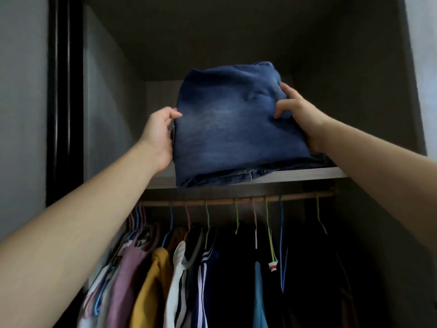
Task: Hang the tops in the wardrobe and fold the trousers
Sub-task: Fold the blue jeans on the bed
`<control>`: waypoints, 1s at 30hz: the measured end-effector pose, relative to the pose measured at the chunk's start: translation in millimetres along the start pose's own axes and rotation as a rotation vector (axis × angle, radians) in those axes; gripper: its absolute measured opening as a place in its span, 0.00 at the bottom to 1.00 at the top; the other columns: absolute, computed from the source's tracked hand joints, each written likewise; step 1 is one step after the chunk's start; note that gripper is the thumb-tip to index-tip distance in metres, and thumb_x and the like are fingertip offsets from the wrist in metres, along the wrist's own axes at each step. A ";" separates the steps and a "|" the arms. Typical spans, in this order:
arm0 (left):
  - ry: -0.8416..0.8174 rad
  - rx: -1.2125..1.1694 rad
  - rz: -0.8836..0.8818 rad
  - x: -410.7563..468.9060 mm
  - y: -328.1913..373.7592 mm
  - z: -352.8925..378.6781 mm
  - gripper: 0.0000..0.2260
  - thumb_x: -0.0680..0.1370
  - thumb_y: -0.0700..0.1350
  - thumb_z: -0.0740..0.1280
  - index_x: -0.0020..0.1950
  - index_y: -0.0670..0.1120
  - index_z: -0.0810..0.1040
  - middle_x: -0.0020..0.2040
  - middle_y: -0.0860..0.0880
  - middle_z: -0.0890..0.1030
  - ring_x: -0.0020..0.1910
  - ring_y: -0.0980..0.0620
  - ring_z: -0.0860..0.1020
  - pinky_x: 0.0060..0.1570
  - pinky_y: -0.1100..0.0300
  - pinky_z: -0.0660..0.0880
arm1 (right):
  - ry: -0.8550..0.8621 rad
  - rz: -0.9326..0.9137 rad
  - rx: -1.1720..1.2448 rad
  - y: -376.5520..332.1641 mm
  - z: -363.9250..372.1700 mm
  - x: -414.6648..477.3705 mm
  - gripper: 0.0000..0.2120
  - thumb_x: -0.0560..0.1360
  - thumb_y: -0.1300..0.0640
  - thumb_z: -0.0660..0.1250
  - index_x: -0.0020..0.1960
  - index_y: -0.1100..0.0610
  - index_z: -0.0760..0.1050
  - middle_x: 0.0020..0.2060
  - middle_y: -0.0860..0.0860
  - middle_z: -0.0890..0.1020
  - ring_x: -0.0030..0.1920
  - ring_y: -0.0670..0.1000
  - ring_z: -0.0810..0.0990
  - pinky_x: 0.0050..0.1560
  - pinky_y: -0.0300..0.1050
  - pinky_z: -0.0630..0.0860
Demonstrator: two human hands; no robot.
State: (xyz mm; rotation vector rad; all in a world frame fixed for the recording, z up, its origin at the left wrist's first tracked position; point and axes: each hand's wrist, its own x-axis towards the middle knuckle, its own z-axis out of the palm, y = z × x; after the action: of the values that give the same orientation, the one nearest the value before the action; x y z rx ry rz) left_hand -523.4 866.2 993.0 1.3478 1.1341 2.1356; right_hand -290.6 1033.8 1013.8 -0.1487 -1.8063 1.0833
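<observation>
While both arms reach up at frame centre, the left hand (pixel 158 136) and right hand (pixel 298 114) grip opposite sides of folded jeans (pixel 236 129). Their lower fold rests on the shelf (pixel 314 172)'s front edge, tilted, so pushing them in looks next.

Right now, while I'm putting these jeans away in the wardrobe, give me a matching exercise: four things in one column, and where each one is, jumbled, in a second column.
Things:
1. folded jeans
2. mustard top
3. rail
4. right hand

Places:
A. hangs in the lower section, left of centre
B. lies on the shelf
C. grips the jeans' upper right part
D. runs just under the shelf

Pairs: 1-B, 2-A, 3-D, 4-C
</observation>
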 end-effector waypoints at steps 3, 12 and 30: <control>0.002 0.092 0.041 43.1 -2.4 3.9 0.09 0.68 0.48 0.63 0.36 0.55 0.84 0.33 0.55 0.80 0.27 0.55 0.79 0.28 0.65 0.74 | -0.006 -0.024 0.038 17.2 -7.2 42.8 0.41 0.66 0.63 0.64 0.77 0.43 0.62 0.68 0.55 0.74 0.63 0.59 0.78 0.63 0.59 0.77; 0.076 0.373 0.132 171.3 -7.7 -37.3 0.13 0.68 0.38 0.59 0.47 0.53 0.76 0.37 0.53 0.80 0.32 0.53 0.79 0.29 0.65 0.74 | -0.077 -0.101 0.102 61.5 30.8 192.4 0.26 0.66 0.65 0.63 0.61 0.48 0.76 0.49 0.53 0.83 0.47 0.53 0.84 0.36 0.44 0.81; 0.357 0.765 0.045 280.3 -1.5 -179.6 0.03 0.66 0.40 0.59 0.34 0.47 0.71 0.23 0.49 0.73 0.18 0.52 0.70 0.22 0.65 0.64 | -0.095 0.029 -0.020 127.9 190.2 317.2 0.10 0.68 0.61 0.62 0.49 0.57 0.72 0.35 0.53 0.77 0.24 0.48 0.78 0.25 0.37 0.72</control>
State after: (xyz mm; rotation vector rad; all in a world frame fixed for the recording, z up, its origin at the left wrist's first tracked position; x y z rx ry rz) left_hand -813.3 976.2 1114.1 1.2801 2.2423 2.1048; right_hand -646.0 1163.4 1114.2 -0.1376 -1.9055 1.1091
